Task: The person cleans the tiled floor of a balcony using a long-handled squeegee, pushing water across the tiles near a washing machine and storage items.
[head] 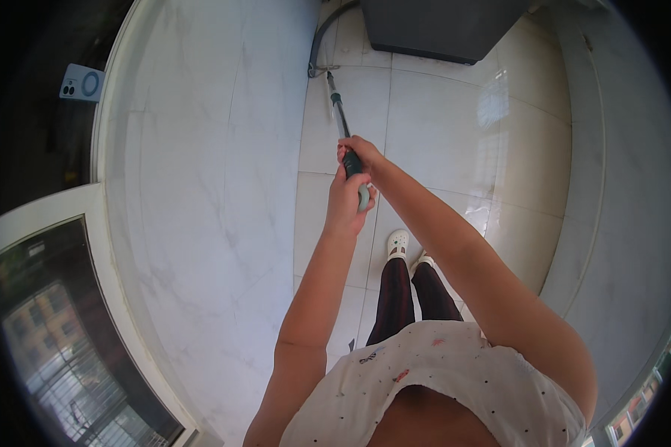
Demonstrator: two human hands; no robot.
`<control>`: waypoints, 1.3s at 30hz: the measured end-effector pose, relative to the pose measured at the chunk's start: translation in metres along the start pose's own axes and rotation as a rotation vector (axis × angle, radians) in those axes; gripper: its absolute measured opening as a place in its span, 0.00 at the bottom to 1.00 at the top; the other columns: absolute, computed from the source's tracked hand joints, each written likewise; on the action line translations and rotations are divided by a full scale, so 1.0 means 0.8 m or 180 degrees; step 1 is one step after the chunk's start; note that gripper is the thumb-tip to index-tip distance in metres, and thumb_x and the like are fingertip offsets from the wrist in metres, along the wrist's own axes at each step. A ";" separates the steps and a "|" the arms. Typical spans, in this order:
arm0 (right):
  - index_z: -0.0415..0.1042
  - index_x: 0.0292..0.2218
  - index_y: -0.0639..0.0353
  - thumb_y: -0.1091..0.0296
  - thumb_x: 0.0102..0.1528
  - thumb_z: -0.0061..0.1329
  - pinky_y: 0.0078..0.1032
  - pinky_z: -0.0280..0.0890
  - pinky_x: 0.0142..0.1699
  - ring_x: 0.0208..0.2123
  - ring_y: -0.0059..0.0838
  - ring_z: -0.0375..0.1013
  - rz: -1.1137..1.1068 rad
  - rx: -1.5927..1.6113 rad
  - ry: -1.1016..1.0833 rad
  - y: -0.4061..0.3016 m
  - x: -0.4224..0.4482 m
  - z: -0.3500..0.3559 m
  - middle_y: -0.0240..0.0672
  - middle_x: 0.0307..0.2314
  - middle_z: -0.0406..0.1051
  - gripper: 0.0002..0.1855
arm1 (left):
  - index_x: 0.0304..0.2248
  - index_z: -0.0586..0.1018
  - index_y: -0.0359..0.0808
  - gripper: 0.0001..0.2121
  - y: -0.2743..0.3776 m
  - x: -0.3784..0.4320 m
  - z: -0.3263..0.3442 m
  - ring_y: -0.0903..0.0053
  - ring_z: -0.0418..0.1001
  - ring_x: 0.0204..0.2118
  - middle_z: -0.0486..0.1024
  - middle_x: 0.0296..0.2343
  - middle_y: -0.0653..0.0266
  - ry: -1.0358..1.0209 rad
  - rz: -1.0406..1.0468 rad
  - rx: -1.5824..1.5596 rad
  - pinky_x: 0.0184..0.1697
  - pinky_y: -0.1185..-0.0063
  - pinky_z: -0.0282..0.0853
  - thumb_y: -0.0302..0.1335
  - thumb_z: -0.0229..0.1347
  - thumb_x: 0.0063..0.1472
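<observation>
Both hands grip a long-handled tool with a metal pole (341, 118) and a dark green grip. My left hand (350, 195) wraps the lower end of the handle, by a pale green loop. Just above it, my right hand (360, 152) is closed around the upper part of the grip. The pole slants away over the tiled floor (436, 134) to a thin head (329, 68) near the foot of the left wall. What kind of head it is cannot be made out.
A dark grey cabinet-like appliance (430, 28) stands ahead, with a grey hose (317, 44) curving beside it. Marble-look walls (212, 167) flank the floor. At left, a phone (82, 82) lies at a window frame. White clogs (397, 244) are on my feet.
</observation>
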State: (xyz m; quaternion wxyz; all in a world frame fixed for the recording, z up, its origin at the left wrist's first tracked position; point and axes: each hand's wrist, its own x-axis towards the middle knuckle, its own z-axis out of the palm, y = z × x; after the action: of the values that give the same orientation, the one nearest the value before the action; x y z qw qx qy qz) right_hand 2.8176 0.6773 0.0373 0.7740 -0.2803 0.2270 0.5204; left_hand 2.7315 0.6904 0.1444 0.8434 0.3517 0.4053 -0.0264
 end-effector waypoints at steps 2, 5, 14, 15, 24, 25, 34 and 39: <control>0.50 0.19 0.62 0.78 0.42 0.34 0.15 0.56 0.17 0.12 0.19 0.55 0.0278 0.0554 0.0084 -0.029 0.021 0.000 0.32 0.11 0.54 0.06 | 0.31 0.61 0.36 0.12 0.017 0.024 0.013 0.85 0.57 0.14 0.59 0.17 0.68 -0.0221 -0.0030 0.0166 0.12 0.90 0.49 0.19 0.41 0.42; 0.49 0.20 0.63 0.78 0.42 0.33 0.15 0.55 0.16 0.12 0.19 0.54 0.0350 0.0951 0.0240 -0.020 0.000 -0.011 0.32 0.10 0.53 0.05 | 0.30 0.61 0.36 0.11 0.022 0.014 0.022 0.85 0.57 0.14 0.59 0.18 0.68 -0.0087 -0.0387 0.0573 0.12 0.89 0.49 0.19 0.41 0.42; 0.40 0.32 0.62 0.80 0.40 0.31 0.20 0.57 0.16 0.13 0.22 0.54 -0.0360 -0.0145 0.0485 0.004 -0.061 0.027 0.36 0.14 0.52 0.17 | 0.35 0.60 0.31 0.14 0.033 -0.056 0.017 0.89 0.54 0.14 0.59 0.19 0.65 -0.0108 -0.0374 -0.0191 0.10 0.94 0.45 0.20 0.39 0.44; 0.40 0.32 0.62 0.80 0.40 0.31 0.20 0.57 0.16 0.13 0.22 0.54 -0.0340 -0.0140 0.0467 0.001 -0.045 0.029 0.36 0.14 0.52 0.17 | 0.35 0.60 0.31 0.14 0.032 -0.048 0.015 0.89 0.54 0.14 0.59 0.19 0.65 -0.0084 -0.0362 -0.0186 0.10 0.94 0.45 0.20 0.39 0.44; 0.48 0.25 0.60 0.78 0.41 0.34 0.15 0.58 0.19 0.14 0.18 0.56 0.0566 -0.0520 -0.0150 0.004 -0.013 0.003 0.31 0.13 0.55 0.09 | 0.39 0.57 0.34 0.20 -0.010 -0.023 0.020 0.85 0.56 0.14 0.58 0.22 0.66 0.0450 0.0385 0.0039 0.11 0.92 0.48 0.18 0.41 0.42; 0.47 0.27 0.59 0.77 0.42 0.34 0.15 0.58 0.19 0.15 0.18 0.56 0.0496 -0.0465 -0.0096 0.007 -0.030 0.001 0.31 0.13 0.55 0.10 | 0.42 0.55 0.35 0.23 -0.014 -0.034 0.025 0.85 0.56 0.13 0.58 0.24 0.66 0.0511 0.0317 0.0306 0.11 0.91 0.49 0.18 0.41 0.42; 0.48 0.28 0.58 0.72 0.44 0.36 0.15 0.57 0.18 0.15 0.19 0.57 0.0183 0.0143 -0.0255 -0.062 -0.032 0.035 0.30 0.14 0.56 0.10 | 0.31 0.61 0.35 0.12 0.036 0.009 0.050 0.85 0.56 0.12 0.59 0.18 0.64 -0.0011 0.0094 -0.0492 0.10 0.91 0.45 0.18 0.39 0.43; 0.50 0.23 0.59 0.72 0.44 0.34 0.13 0.55 0.17 0.13 0.18 0.56 0.0531 0.0747 -0.0416 -0.132 0.017 0.030 0.29 0.13 0.55 0.06 | 0.27 0.62 0.36 0.08 0.071 0.090 0.102 0.83 0.57 0.13 0.59 0.14 0.64 -0.0260 0.0100 -0.0192 0.10 0.90 0.45 0.18 0.40 0.42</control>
State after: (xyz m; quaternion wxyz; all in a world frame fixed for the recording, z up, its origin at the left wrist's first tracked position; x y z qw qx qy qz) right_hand 2.9223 0.6709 0.0673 0.7687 -0.1337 0.2578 0.5699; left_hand 2.8529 0.7001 0.1614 0.8698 0.3311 0.3655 -0.0152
